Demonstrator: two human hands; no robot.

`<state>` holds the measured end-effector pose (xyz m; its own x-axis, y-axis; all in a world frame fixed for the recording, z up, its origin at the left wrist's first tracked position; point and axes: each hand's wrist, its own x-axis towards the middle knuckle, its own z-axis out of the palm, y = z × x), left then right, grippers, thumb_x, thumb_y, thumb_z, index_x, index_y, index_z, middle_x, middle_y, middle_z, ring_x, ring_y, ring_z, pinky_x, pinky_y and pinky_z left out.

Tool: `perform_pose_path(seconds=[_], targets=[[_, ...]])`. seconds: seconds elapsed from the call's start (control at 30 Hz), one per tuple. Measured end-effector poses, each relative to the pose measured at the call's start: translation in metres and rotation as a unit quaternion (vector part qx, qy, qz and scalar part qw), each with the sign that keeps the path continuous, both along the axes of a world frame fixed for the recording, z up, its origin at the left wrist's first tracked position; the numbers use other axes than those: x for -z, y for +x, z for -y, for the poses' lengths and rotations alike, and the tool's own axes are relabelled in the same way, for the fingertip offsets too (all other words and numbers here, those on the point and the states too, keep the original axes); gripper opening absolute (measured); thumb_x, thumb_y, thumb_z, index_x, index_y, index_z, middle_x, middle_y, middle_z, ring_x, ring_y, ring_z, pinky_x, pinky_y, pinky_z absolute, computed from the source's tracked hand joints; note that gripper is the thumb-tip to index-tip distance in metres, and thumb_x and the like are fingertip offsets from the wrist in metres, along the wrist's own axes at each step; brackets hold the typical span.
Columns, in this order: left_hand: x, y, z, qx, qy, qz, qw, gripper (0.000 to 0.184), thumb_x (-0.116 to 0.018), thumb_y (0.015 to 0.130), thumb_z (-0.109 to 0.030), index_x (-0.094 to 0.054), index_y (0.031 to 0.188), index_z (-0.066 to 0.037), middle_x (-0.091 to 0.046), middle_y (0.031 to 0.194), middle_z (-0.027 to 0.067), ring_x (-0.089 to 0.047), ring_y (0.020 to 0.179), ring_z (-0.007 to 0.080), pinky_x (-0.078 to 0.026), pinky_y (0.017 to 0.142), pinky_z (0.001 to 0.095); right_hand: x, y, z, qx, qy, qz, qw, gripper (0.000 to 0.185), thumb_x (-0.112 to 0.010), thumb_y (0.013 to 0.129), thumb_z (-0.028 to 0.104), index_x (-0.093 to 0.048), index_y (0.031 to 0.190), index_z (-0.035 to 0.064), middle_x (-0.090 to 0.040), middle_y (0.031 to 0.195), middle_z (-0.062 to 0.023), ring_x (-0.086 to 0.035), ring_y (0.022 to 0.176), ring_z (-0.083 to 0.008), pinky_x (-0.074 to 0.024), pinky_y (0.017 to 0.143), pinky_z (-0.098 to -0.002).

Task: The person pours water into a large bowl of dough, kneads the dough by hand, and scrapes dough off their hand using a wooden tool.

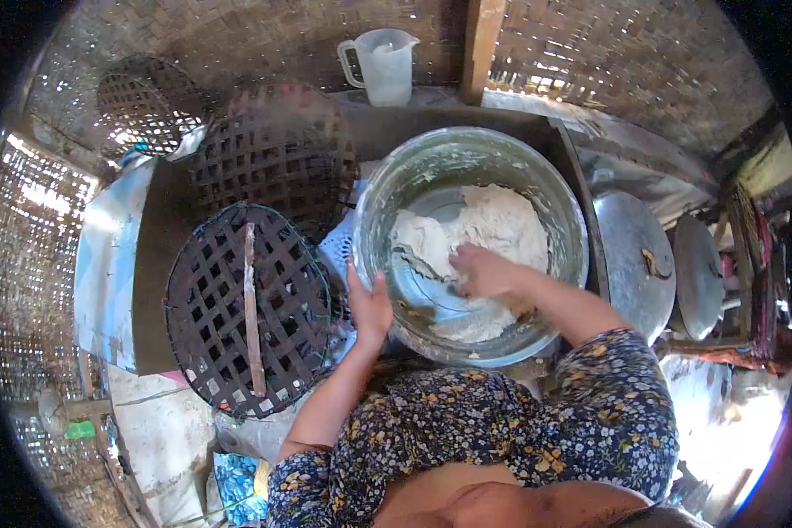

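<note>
A big round metal basin (pixel 575 211) holds a mass of pale dough (pixel 506 220), with a split-off lump on its left and smeared, floury residue on the walls and floor. My right hand (pixel 486 271) reaches inside, its curled fingers gripping the dough near the middle; the fingertips are partly hidden. At the basin's left side, my left hand (pixel 370 308) holds the rim, thumb on the inner side and fingers along the outside.
Left of the basin lies a dark woven lattice tray (pixel 216 299) with a wooden strip; more lattice baskets (pixel 273 158) lean behind. A translucent pitcher (pixel 388 75) stands at the back. Metal lids (pixel 629 264) are at right. Woven walls (pixel 616 62) enclose the space.
</note>
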<state>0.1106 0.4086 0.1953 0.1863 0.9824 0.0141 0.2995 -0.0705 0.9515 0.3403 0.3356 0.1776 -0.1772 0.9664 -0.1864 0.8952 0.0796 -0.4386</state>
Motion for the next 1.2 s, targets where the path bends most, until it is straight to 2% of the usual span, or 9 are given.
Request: perform_pose_path(seconds=[0.1,0.27,0.37,0.57,0.67,0.87,0.93,1.0,1.2], targets=[[0.007,-0.001,-0.001,0.009,0.02,0.019,1.0,0.054,-0.051,0.082,-0.006,-0.026,0.129,0.004,-0.047,0.119,0.0215,-0.048,0.106,0.0275,-0.035,0.092,0.0326,-0.072,0.03,0.016,0.323,-0.11,-0.222,0.913,0.038,-0.052,0.08,0.038,-0.063,0.092,0.0038,-0.062,0.09,-0.015,-0.056,0.085,-0.0167,-0.0421,0.079,-0.0324],[0.014,-0.002,-0.001,0.001,0.002,0.015,1.0,0.055,-0.051,0.083,-0.01,-0.025,0.129,0.005,-0.043,0.122,0.0222,-0.046,0.109,0.0277,-0.034,0.093,0.0325,-0.038,0.097,0.035,0.618,-0.019,-0.322,0.717,0.053,-0.045,0.083,0.049,-0.06,0.096,-0.0005,-0.061,0.089,-0.0107,-0.054,0.083,-0.0179,-0.0411,0.078,-0.0309],[0.011,-0.001,-0.001,0.0,0.02,0.034,0.999,0.054,-0.051,0.083,-0.008,-0.025,0.129,0.006,-0.04,0.124,0.0218,-0.044,0.111,0.028,-0.032,0.095,0.0332,0.046,0.139,0.013,0.63,-0.062,-0.381,0.673,0.065,-0.042,0.082,0.054,-0.049,0.114,-0.0015,-0.055,0.105,-0.0126,-0.051,0.092,-0.0221,-0.0393,0.081,-0.0339],[0.002,-0.001,0.004,0.003,0.013,-0.011,1.0,0.053,-0.05,0.084,-0.006,-0.025,0.128,0.008,-0.038,0.126,0.0227,-0.042,0.114,0.0281,-0.03,0.097,0.0331,0.081,0.147,-0.02,0.546,-0.092,-0.631,0.544,0.065,-0.041,0.084,0.052,-0.035,0.129,0.0059,-0.04,0.129,-0.0133,-0.038,0.119,-0.0265,-0.0302,0.097,-0.0376],[0.002,-0.001,0.003,0.003,0.017,-0.02,1.0,0.053,-0.05,0.083,-0.006,-0.025,0.128,0.007,-0.039,0.126,0.0226,-0.042,0.114,0.028,-0.03,0.097,0.0327,0.087,0.152,-0.031,0.553,-0.084,-0.587,0.585,0.054,-0.037,0.087,0.048,-0.045,0.121,0.0058,-0.054,0.115,-0.0109,-0.05,0.105,-0.025,-0.038,0.091,-0.0376],[0.001,0.004,0.005,-0.032,-0.009,0.024,0.999,0.053,-0.049,0.083,-0.006,-0.026,0.13,0.003,-0.041,0.125,0.0208,-0.043,0.113,0.0279,-0.032,0.096,0.0326,0.043,0.08,-0.041,0.487,-0.064,-0.566,0.662,0.057,-0.038,0.087,0.047,-0.04,0.123,0.003,-0.047,0.122,-0.014,-0.049,0.107,-0.0253,-0.0395,0.09,-0.0369],[0.004,0.004,0.005,-0.034,-0.009,0.035,0.999,0.054,-0.049,0.082,-0.006,-0.026,0.13,0.002,-0.041,0.125,0.0204,-0.044,0.113,0.0278,-0.032,0.095,0.0326,0.023,0.032,-0.039,0.563,-0.064,-0.271,0.778,0.069,-0.04,0.084,0.051,-0.031,0.129,-0.001,-0.038,0.129,-0.0174,-0.043,0.113,-0.027,-0.0326,0.095,-0.0386],[0.009,0.004,0.004,-0.031,0.0,0.023,0.999,0.054,-0.049,0.082,-0.006,-0.026,0.13,0.002,-0.041,0.125,0.0205,-0.044,0.112,0.0277,-0.032,0.095,0.0326,0.01,-0.007,-0.026,0.39,-0.084,0.037,0.916,0.075,-0.041,0.082,0.052,-0.024,0.132,-0.0016,-0.027,0.135,-0.0226,-0.031,0.122,-0.0338,-0.024,0.101,-0.0448],[-0.003,0.005,0.003,-0.039,0.014,-0.01,0.999,0.055,-0.052,0.08,-0.005,-0.028,0.13,0.0,-0.054,0.11,0.0225,-0.054,0.099,0.0312,-0.039,0.087,0.0348,0.018,-0.06,0.001,0.192,-0.12,0.189,0.955,0.091,-0.046,0.076,0.058,-0.007,0.136,0.0018,-0.006,0.14,-0.0244,0.001,0.129,-0.0435,-0.0096,0.1,-0.0583]])
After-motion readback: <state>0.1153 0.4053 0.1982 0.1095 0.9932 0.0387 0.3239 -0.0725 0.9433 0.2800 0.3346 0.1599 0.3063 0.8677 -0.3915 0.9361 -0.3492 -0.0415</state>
